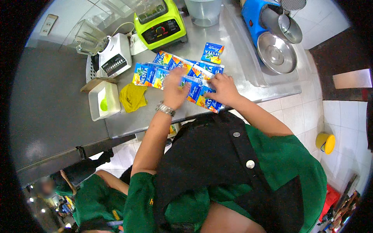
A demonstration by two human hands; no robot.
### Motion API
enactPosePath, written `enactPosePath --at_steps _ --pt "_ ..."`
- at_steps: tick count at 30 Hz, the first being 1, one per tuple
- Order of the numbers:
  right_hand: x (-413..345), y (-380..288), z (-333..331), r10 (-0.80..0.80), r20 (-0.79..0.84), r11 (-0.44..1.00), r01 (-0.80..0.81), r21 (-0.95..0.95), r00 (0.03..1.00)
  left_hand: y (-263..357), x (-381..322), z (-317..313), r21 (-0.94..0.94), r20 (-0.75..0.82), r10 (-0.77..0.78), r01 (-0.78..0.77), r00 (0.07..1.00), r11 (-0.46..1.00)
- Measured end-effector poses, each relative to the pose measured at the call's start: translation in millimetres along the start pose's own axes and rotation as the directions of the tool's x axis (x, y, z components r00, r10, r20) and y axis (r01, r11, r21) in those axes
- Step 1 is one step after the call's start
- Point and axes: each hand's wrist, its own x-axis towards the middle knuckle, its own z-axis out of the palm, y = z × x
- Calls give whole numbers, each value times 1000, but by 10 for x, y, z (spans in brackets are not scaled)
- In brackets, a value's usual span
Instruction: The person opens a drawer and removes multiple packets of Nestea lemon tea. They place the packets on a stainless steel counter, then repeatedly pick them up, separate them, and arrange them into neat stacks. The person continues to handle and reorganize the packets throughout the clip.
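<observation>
Strips of blue and yellow Nestea lemon sachets [195, 91] lie overlapping on the stainless steel counter [163, 107] before me. My left hand [175, 88], slightly blurred, is over the middle of them, a metal-band watch [165, 108] on its wrist. On the right side of the nearest strip rests my right hand [225, 89], its thumb and fingers spread apart over the sachets. Whether either hand pinches the foil is hidden from above. A single sachet [212, 53] lies apart, behind the strips. One strip end reaches the counter's front edge.
A yellow cloth [132, 97] and a plastic container [104, 100] lie left. Behind stand a white blender [115, 55], a green blender base [160, 29] and a clear bucket [204, 13]. A blue machine [256, 17] with metal bowl [276, 52] is right. Another person [100, 201] is at lower left.
</observation>
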Motion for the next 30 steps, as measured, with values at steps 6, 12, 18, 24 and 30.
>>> enactPosePath --at_steps 6,12,18,24,30 --pt "-94 -163 74 -46 6 990 46 -130 999 265 8 273 216 424 106 -214 899 953" --pt "-50 63 132 53 -147 986 -28 167 988 -13 61 262 241 372 66 -165 926 956" --pt "568 426 -24 229 -310 973 -211 91 923 23 210 270 202 434 95 -200 896 959" --pt "1264 647 15 487 -182 854 -510 -107 854 34 224 262 258 483 2 -144 875 955" --pt "1456 699 -212 445 -97 875 -410 257 890 48 164 195 275 184 -90 37 979 961"
